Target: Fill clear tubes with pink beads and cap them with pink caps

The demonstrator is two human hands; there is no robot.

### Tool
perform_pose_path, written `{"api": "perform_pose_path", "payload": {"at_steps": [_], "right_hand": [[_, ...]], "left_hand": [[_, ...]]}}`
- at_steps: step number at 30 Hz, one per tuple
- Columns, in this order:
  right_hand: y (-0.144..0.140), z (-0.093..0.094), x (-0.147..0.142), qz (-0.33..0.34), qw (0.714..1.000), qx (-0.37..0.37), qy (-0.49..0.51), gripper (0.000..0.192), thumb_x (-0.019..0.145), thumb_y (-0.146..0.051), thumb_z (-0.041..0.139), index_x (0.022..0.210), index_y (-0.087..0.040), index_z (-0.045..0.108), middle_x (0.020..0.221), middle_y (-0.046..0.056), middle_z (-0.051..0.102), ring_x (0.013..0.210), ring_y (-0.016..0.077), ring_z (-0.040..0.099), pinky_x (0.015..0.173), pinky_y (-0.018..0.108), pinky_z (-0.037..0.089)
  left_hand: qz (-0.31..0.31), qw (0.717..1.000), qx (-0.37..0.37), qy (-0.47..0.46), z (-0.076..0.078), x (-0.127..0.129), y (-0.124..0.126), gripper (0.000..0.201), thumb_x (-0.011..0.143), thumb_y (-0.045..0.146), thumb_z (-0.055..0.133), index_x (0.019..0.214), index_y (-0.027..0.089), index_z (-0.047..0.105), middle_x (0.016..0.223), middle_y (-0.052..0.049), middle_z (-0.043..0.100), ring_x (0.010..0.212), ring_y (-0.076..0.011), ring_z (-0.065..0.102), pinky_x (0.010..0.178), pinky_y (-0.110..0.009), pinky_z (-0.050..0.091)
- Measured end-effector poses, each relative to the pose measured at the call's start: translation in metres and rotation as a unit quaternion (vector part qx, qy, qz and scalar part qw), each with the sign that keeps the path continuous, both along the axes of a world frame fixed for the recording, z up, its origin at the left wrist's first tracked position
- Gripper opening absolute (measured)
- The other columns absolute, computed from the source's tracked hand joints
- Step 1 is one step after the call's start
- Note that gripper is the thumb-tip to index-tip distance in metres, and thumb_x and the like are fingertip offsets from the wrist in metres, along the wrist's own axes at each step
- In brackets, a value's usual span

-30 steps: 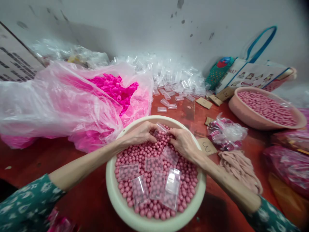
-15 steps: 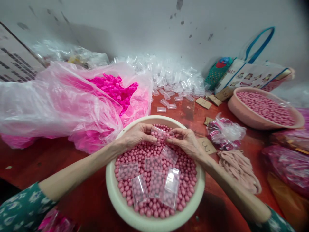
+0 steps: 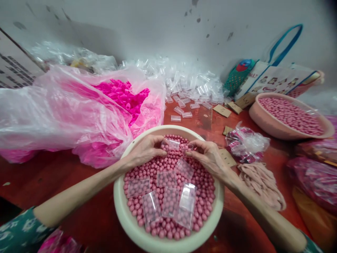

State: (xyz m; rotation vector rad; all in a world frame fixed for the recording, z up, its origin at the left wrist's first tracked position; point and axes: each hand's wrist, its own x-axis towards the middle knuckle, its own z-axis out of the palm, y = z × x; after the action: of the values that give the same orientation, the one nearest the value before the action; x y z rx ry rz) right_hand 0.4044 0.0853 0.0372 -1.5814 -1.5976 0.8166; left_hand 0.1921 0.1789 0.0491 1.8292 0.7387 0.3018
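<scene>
so the left hand [image 3: 146, 151] and right hand [image 3: 207, 156] both have their fingers [image 3: 161, 153] pinched shut on one small clear bag [image 3: 173, 144], held just above the pink beads [image 3: 168, 211] in the cream basin [image 3: 123, 218]

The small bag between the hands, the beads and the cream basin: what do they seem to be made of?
The small bag, pinched by the left hand and the right hand, looks like thin clear plastic film: beads show through it and it glints. The beads look like glossy pink plastic or coated pellets; which, I cannot tell. The cream basin seems moulded plastic with a smooth, dull rim.
</scene>
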Motion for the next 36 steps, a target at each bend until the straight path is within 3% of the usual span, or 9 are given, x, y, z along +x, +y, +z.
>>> {"api": "perform_pose_path", "payload": {"at_steps": [4,7,15,19,27,36], "right_hand": [[-0.002,0.002,0.003,-0.011,0.998,0.024,-0.054,0.010,0.080,-0.021,0.062,0.086,-0.016,0.068,0.078,0.002,0.067,0.070,0.0173,0.059,0.064,0.028,0.041],[-0.002,0.001,0.003,-0.005,0.996,0.044,-0.082,0.009,0.080,-0.018,0.062,0.086,-0.017,0.068,0.082,0.003,0.067,0.073,0.0180,0.059,0.069,0.029,0.041],[-0.004,-0.005,0.003,-0.031,0.993,0.073,-0.087,0.007,0.082,-0.019,0.061,0.087,-0.017,0.065,0.082,0.001,0.067,0.071,0.0156,0.059,0.067,0.026,0.042],[-0.007,-0.006,0.003,-0.041,0.993,0.075,-0.082,0.007,0.084,-0.018,0.058,0.087,-0.018,0.064,0.078,-0.001,0.065,0.066,0.0137,0.057,0.061,0.024,0.041],[-0.006,-0.008,0.003,-0.047,0.993,0.078,-0.081,0.010,0.085,-0.020,0.056,0.089,-0.018,0.064,0.076,0.001,0.064,0.064,0.0143,0.057,0.061,0.025,0.042],[-0.005,-0.008,0.003,-0.039,0.990,0.080,-0.106,0.010,0.084,-0.020,0.055,0.088,-0.018,0.064,0.082,0.003,0.066,0.070,0.0164,0.059,0.065,0.027,0.043]], "left_hand": [[-0.030,0.994,0.101,0.039,-0.010,-0.005,0.001,0.008,0.076,0.012,0.052,0.076,0.016,0.059,0.077,-0.001,0.059,0.079,-0.0180,0.051,0.083,-0.032,0.037],[-0.052,0.987,0.140,0.052,-0.017,-0.004,0.004,0.015,0.077,0.009,0.047,0.082,0.017,0.060,0.081,-0.002,0.057,0.084,-0.0195,0.048,0.087,-0.034,0.033],[-0.135,0.986,0.071,0.062,-0.018,0.027,0.015,0.025,0.067,0.006,0.052,0.083,0.017,0.067,0.075,0.002,0.064,0.072,-0.0151,0.056,0.068,-0.024,0.040],[-0.110,0.992,0.022,0.057,-0.018,0.027,0.020,0.015,0.066,0.013,0.060,0.079,0.014,0.067,0.069,0.002,0.063,0.065,-0.0149,0.057,0.059,-0.023,0.041],[-0.038,0.999,-0.035,0.010,-0.006,0.010,0.014,0.016,0.072,0.022,0.063,0.085,0.014,0.057,0.084,-0.004,0.069,0.078,-0.0167,0.065,0.071,-0.028,0.050],[0.020,0.996,0.091,0.018,-0.010,0.006,0.018,0.019,0.073,0.018,0.059,0.091,0.014,0.061,0.088,-0.003,0.067,0.081,-0.0170,0.062,0.076,-0.029,0.047]]}}
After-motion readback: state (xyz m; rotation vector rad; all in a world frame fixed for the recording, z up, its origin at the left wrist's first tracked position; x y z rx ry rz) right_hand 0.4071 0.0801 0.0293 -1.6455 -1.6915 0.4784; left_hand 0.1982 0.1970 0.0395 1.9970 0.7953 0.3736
